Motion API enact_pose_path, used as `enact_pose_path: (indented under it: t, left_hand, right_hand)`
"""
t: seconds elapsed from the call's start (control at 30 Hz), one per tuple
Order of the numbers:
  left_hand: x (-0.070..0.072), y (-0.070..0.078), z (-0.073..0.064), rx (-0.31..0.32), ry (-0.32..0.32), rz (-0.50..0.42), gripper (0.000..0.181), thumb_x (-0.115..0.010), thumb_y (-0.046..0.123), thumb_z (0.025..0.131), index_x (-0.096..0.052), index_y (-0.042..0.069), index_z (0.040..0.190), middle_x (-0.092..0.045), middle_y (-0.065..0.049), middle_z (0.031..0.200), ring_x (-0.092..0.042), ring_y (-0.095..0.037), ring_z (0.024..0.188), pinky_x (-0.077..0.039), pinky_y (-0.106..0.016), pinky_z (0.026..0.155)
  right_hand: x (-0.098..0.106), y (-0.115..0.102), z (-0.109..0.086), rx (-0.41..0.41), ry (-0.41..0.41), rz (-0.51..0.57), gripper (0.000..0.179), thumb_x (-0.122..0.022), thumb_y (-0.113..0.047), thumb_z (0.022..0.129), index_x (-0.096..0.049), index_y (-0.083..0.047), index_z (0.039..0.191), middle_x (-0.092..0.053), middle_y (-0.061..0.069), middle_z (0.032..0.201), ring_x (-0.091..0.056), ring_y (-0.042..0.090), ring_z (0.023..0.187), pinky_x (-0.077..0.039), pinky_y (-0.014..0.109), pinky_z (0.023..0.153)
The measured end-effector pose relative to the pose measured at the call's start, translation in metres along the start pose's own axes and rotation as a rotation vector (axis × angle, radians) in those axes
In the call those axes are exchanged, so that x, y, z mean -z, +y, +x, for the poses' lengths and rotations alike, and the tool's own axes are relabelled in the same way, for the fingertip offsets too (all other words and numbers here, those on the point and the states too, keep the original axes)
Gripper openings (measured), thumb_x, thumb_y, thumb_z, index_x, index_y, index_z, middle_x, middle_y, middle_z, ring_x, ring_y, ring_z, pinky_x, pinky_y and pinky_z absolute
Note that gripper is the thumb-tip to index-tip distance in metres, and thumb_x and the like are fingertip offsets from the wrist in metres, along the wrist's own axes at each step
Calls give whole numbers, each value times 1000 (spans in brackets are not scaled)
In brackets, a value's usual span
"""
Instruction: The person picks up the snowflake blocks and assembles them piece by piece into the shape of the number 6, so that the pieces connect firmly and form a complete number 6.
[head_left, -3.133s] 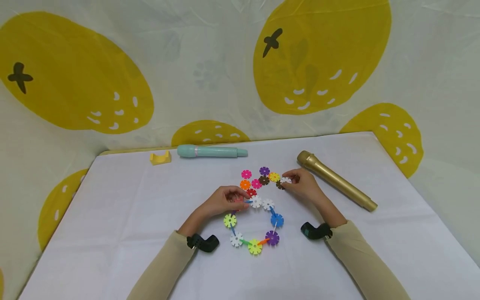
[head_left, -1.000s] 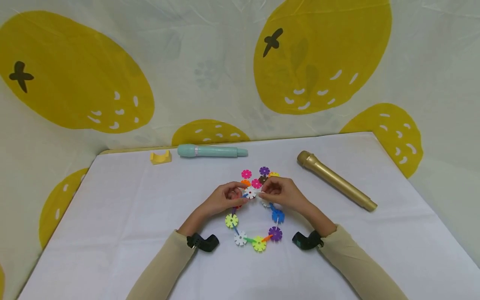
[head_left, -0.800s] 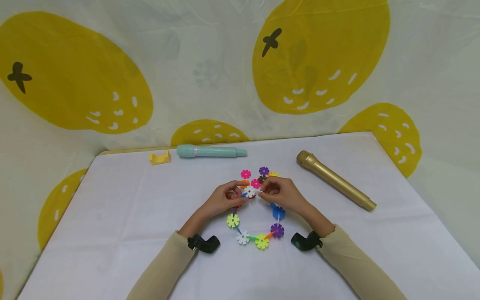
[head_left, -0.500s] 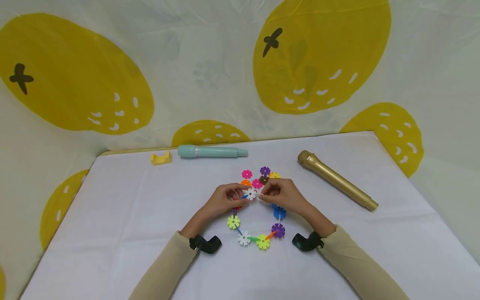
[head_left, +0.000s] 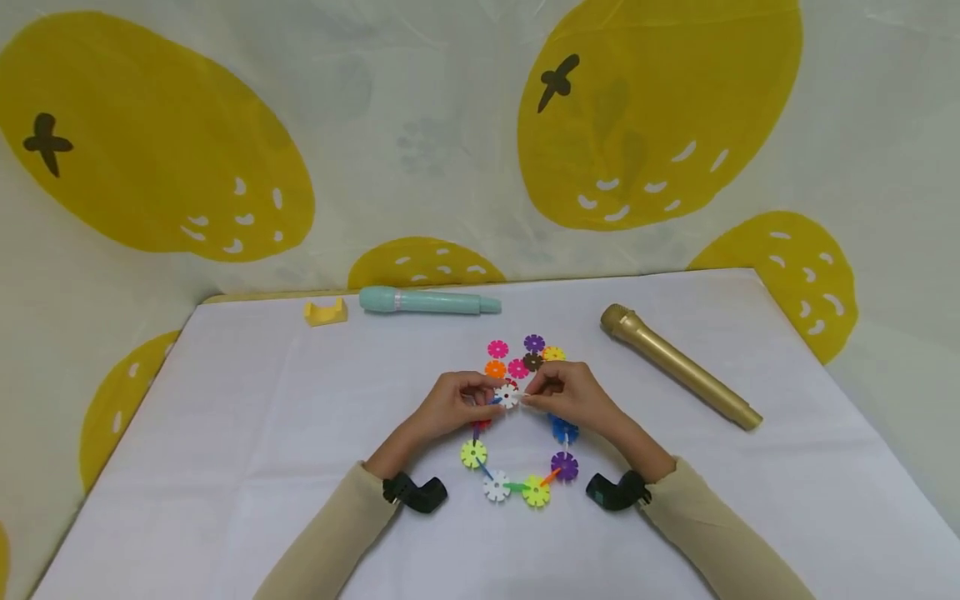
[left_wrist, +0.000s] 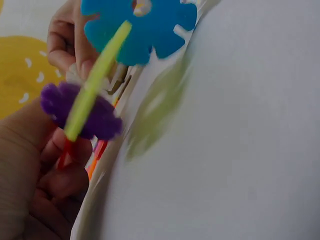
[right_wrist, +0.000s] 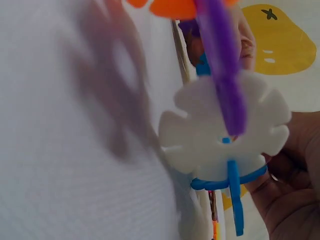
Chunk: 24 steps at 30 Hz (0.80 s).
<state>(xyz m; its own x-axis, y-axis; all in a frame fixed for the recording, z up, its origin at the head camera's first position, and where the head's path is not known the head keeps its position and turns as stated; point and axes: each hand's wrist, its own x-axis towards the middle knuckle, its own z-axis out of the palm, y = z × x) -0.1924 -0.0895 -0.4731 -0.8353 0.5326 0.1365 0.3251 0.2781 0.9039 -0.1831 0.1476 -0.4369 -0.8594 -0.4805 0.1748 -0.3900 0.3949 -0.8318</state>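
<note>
Notched plastic snowflake discs are linked into a chain curving below both hands, with a blue disc (head_left: 566, 429), a purple disc (head_left: 565, 467) and a yellow-green disc (head_left: 536, 492) among them. My left hand (head_left: 455, 406) grips the chain's upper left end, where a white disc (head_left: 507, 396) faces up at the fingertips. From the right, my right hand (head_left: 573, 397) pinches another white disc (head_left: 523, 395), seen edge-on, against the first one's rim. Whether their slots are joined cannot be told. In the left wrist view, a purple disc (left_wrist: 55, 107) sits beside my left fingers; my right hand hides the chain's upper right part.
Loose discs lie just beyond the hands, including a pink disc (head_left: 498, 349), an orange disc (head_left: 495, 369) and a brown disc (head_left: 532, 362). Farther back are a mint microphone (head_left: 431, 302) and a yellow holder (head_left: 326, 312). A gold microphone (head_left: 682, 367) lies at right.
Three seconds ago my right hand was at the loose discs with a white disc. It has come left to meet the white disc at my left hand. Over the last second both hands barely move.
</note>
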Motion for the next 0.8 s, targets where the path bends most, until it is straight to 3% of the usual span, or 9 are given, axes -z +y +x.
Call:
enact_pose_path:
  t: [0.1, 0.43, 0.63, 0.8]
  left_hand:
    - [-1, 4, 1, -11, -16, 14, 32, -77, 10, 83, -70, 0, 113, -60, -2, 79, -54, -10, 70, -49, -21, 63]
    - [-3, 2, 1, 56, 2, 20, 42, -78, 16, 83, -65, 0, 120, -62, -8, 92, -51, -9, 69, -43, -20, 61]
    - [-3, 2, 1, 47, -29, -11, 44, -77, 15, 85, -64, 8, 127, -60, -6, 93, -50, -11, 68, -42, -20, 60]
    - [-3, 3, 0, 41, -28, 2, 42, -77, 15, 85, -64, 7, 124, -59, -5, 92, -50, -10, 68, -42, -20, 59]
  right_hand:
    - [0, 0, 0, 25, -5, -22, 10, -79, -2, 80, -69, -3, 81, -66, 3, 76, -54, 10, 65, -49, 21, 61]
    - [5, 6, 2, -9, 7, 12, 11, -78, -9, 82, -68, -5, 86, -65, 3, 83, -56, 12, 73, -51, 22, 67]
    - [9, 5, 2, 3, -27, -31, 13, -80, -10, 81, -69, -7, 88, -64, 1, 83, -55, 18, 75, -48, 24, 67]
    - [15, 7, 1, -15, -117, -72, 29, -82, -17, 79, -67, -6, 101, -62, 5, 94, -54, 23, 85, -47, 28, 69]
